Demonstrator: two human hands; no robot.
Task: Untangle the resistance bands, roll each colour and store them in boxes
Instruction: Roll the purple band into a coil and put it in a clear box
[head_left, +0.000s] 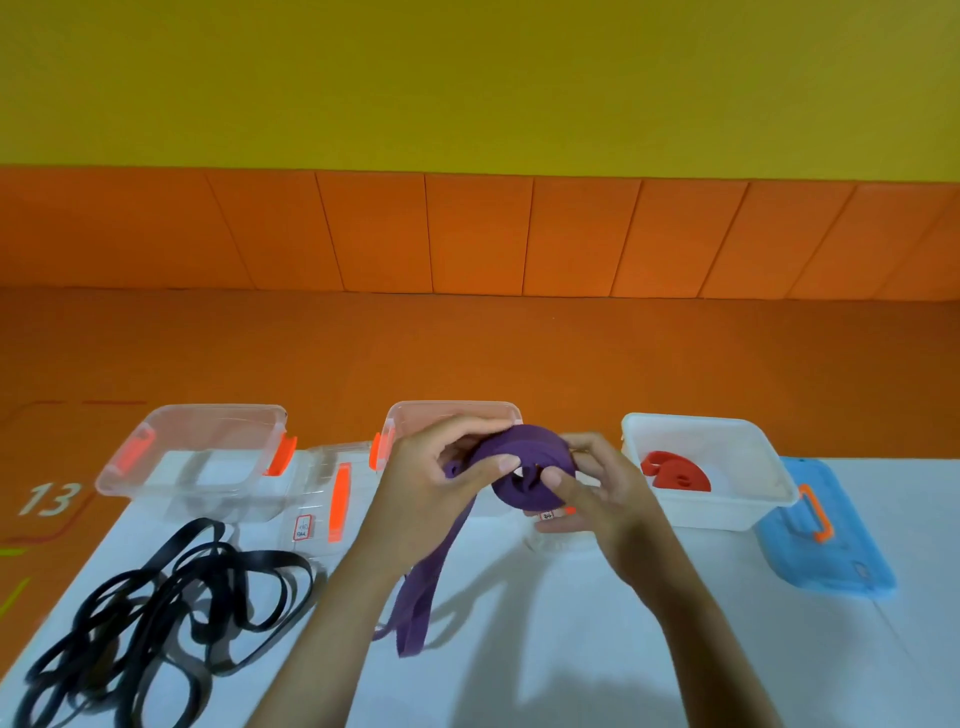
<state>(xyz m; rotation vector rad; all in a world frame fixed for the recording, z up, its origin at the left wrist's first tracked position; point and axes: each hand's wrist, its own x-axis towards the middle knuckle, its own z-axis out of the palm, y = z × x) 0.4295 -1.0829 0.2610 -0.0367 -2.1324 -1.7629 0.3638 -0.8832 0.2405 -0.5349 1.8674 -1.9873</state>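
Both hands hold a purple resistance band (524, 470) above the table, in front of the middle clear box (415, 415). My left hand (436, 478) grips the coil's left side with the thumb on top. My right hand (597, 499) pinches the right side of the coil. The band's loose tail (421, 587) hangs down to the table. A tangle of black bands (156, 613) lies at the left. A rolled red band (675, 470) sits in the white box (727, 514) on the right.
An empty clear box with orange latches (171, 486) stands at the back left, a clear lid (322, 499) beside it. A blue lid with an orange handle (826, 551) lies at the far right. The white table (571, 649) borders an orange floor.
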